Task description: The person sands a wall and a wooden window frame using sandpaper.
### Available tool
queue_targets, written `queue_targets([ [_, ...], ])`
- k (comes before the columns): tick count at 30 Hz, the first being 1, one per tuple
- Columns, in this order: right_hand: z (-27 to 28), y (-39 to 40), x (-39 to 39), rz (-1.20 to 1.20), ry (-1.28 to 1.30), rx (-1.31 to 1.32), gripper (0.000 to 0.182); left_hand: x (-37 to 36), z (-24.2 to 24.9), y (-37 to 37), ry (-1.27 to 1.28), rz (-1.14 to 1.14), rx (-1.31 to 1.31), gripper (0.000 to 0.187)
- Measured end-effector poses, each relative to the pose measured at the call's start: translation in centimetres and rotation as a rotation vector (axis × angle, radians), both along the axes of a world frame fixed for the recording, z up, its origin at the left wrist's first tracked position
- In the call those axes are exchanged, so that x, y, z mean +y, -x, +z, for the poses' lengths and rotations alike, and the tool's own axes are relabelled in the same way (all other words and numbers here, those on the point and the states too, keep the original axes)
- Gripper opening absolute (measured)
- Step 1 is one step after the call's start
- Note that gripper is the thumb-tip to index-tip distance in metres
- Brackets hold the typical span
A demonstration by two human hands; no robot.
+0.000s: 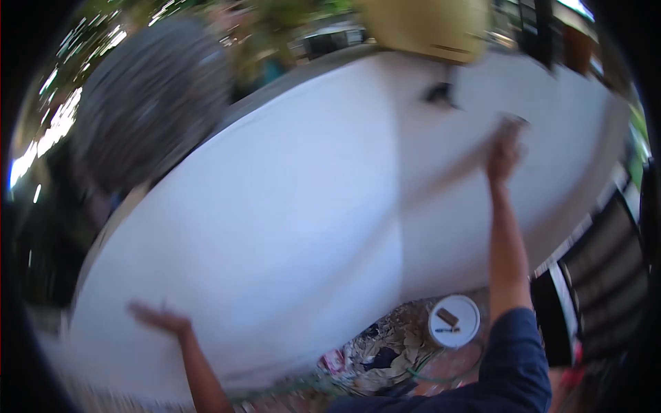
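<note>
I am facing a broad white-painted wall (296, 206) that fills most of my view, tilted and blurred by the wide lens. My right hand (505, 153) is raised high on a bare forearm with a dark blue sleeve at the elbow, and it grips a small brownish tool (513, 125) pressed against the wall surface; the blur keeps me from saying whether it is a brush, a scraper or a sanding block. From it a faint brownish streak (441, 180) runs down and left across the paint. My left hand (160, 318) is lower down, spread open with the fingers splayed, empty, touching or just off the wall near its lower edge; I cannot tell which.

The tool looks small and light to me, stiff enough to push flat against the plaster, and I judge it best held the way I have it, wrapped at its lower end so the working face stays against the wall. The wall itself is rigid and smooth, so the tool could skid if I ease off the pressure.

Below, on the floor, stands a round white bucket lid (454, 321) with a small brown block lying on it, beside crumpled tan paper or sheeting (385, 347). A large blurred grey rounded shape (148, 100) looms at the upper left, and a yellowish object (423, 24) hangs at the top. Dark slatted panels (606, 255) stand at the right.
</note>
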State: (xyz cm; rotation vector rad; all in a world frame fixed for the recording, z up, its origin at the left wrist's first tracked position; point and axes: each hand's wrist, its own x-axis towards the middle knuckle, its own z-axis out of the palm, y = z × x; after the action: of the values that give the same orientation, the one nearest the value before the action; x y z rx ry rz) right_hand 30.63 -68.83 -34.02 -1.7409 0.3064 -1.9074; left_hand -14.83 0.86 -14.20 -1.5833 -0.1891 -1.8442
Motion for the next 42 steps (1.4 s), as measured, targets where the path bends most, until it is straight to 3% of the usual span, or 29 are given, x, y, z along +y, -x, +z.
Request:
queue_targets([
  [1,-1.4,1.6,-4.0,-0.06,0.109,0.146,0.053,-3.6,-6.7,1.1,0.116,0.002,0.086,0.064],
  [3,-4.1,3.5,-10.1,0.04,0.271,0.202,0.05,-8.4,-16.8,1.7,0.341,0.016,0.18,0.067],
  [5,-2.8,3.2,-9.1,0.022,0.165,0.326,0.047,-8.1,-18.3,-0.2,0.378,-0.02,0.181,0.07],
  [6,-3.7,3.1,-9.8,0.199,0.226,0.251,0.044,-7.7,-19.1,-0.1,0.38,-0.018,0.193,0.072],
  [7,-2.0,6.9,-6.8,0.518,-0.1,0.495,0.042,-7.9,-20.0,0.0,0.4,-0.04,0.221,0.071],
  [8,-2.7,8.6,-3.9,0.548,-0.052,0.407,0.041,-8.3,-21.2,0.0,0.415,-0.072,0.236,0.07],
  [11,-8.9,16.0,5.0,0.756,0.053,0.321,0.043,-9.8,-24.8,0.7,0.467,-0.022,0.432,0.073],
  [12,-12.7,18.2,8.2,0.984,-0.135,0.356,0.042,-10.6,-25.9,1.0,0.492,0.004,0.516,0.076],
  [13,-13.1,23.7,12.2,1.016,-0.024,0.484,0.04,-11.4,-27.5,1.2,0.587,0.011,0.602,0.076],
  [14,-11.4,29.9,15.5,1.239,-0.112,0.811,0.038,-12.6,-29.1,1.8,0.675,0.021,0.683,0.077],
  [15,-11.4,34.8,18.8,1.357,-0.051,0.863,0.035,-15.6,-28.9,3.8,0.826,-0.145,0.767,0.078],
  [16,-12.2,38.6,22.3,1.693,-0.062,0.705,0.033,-18.2,-29.6,5.4,0.892,-0.221,0.771,0.08],
  [17,-15.1,41.1,24.9,1.879,-0.013,0.686,0.032,-20.0,-32.5,7.2,1.095,-0.363,0.821,0.078],
  [18,-14.2,44.4,26.5,1.887,0.069,1.023,0.029,-20.9,-36.0,8.3,1.43,-0.998,0.72,0.068],
  [20,-12.7,49.8,30.6,1.92,0.117,1.054,0.026,-23.1,-36.2,12.7,2.29,-1.951,0.354,0.049],
  [22,-12.1,52.4,33.2,1.988,0.109,1.102,0.025,-24.2,-34.2,17.2,2.423,-2.089,0.114,0.048],
  [23,-11.9,53.7,34.4,2.058,0.073,1.139,0.024,-23.6,-32.7,19.2,2.327,-1.852,0.408,0.042],
  [26,-10.1,57.8,37.6,2.163,-0.045,1.16,0.025,-21.7,-32.4,24.0,2.144,-1.519,0.642,0.026],
  [27,-10.7,58.3,38.1,2.213,-0.078,1.17,0.024,-21.4,-31.7,25.4,2.046,-1.46,0.588,0.026],
  [29,-6.9,58.7,41.5,2.151,0.365,0.945,0.035,-17.9,-34.3,25.3,1.76,-1.449,0.412,0.025],
  [30,-5.6,57.2,42.9,2.032,0.667,0.793,0.049,-15.9,-36.2,24.9,1.625,-1.426,0.309,0.024],
  [31,-3.5,55.6,45.0,1.89,0.801,0.644,0.053,-13.8,-33.5,26.3,1.72,-1.365,0.098,0.023],
  [32,-0.7,54.1,46.6,1.732,0.826,0.567,0.057,-11.2,-31.9,27.3,1.55,-1.074,0.001,0.022],
  [33,2.0,51.8,48.4,1.584,0.89,0.361,0.061,-8.0,-30.0,28.5,1.726,-0.914,-0.074,0.022],
  [36,10.8,47.7,53.8,1.013,1.004,-0.219,0.057,2.8,-23.5,28.7,1.094,-0.663,-0.432,0.031],
  [38,12.0,44.5,56.9,0.838,1.049,-0.165,0.056,9.5,-20.2,27.4,0.91,-0.313,-0.404,0.042],
  [40,11.2,44.0,58.3,0.752,0.962,-0.268,0.056,14.8,-20.4,22.5,0.931,-0.236,-0.406,0.051],
  [42,10.9,43.2,58.0,0.726,0.969,-0.245,0.056,10.5,-16.8,20.6,1.038,-0.219,-0.383,0.079],
])
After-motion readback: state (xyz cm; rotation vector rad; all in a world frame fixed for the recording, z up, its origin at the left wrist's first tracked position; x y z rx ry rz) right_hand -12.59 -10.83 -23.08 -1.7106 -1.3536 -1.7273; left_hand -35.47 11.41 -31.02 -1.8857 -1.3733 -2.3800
